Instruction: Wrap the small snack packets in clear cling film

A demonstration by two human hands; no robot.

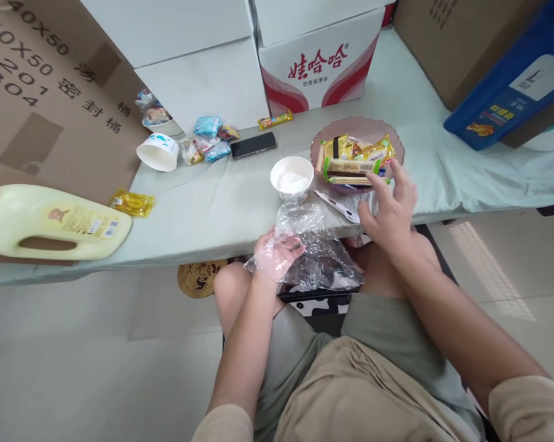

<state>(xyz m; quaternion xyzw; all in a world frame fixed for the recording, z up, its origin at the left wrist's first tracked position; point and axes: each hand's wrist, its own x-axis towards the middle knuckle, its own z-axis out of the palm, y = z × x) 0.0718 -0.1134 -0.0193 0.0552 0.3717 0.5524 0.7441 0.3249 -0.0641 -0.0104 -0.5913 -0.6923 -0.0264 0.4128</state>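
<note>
My left hand (277,256) is palm up over my lap with its fingers curled, and a crumpled clear plastic bag (325,255) is wrapped about it. The bag spreads from the table edge down across my knees. My right hand (393,212) hovers at the front right rim of a pinkish ribbed bowl (319,136), thumb and fingers apart, holding nothing visible. Wrapped snack bars (353,167) fill that bowl; whether a fingertip touches one, I cannot tell. A white utility knife (336,206) lies before the bowl. Left of it stands a white paper bowl (278,188) with something clear inside.
A black phone (253,145), small snack packets (207,127) and a tipped paper bowl (157,153) lie further back. White cartons (320,70) line the rear. A pale yellow jug (74,221) lies left, beside a yellow packet (133,202); a blue jug (502,92) stands right.
</note>
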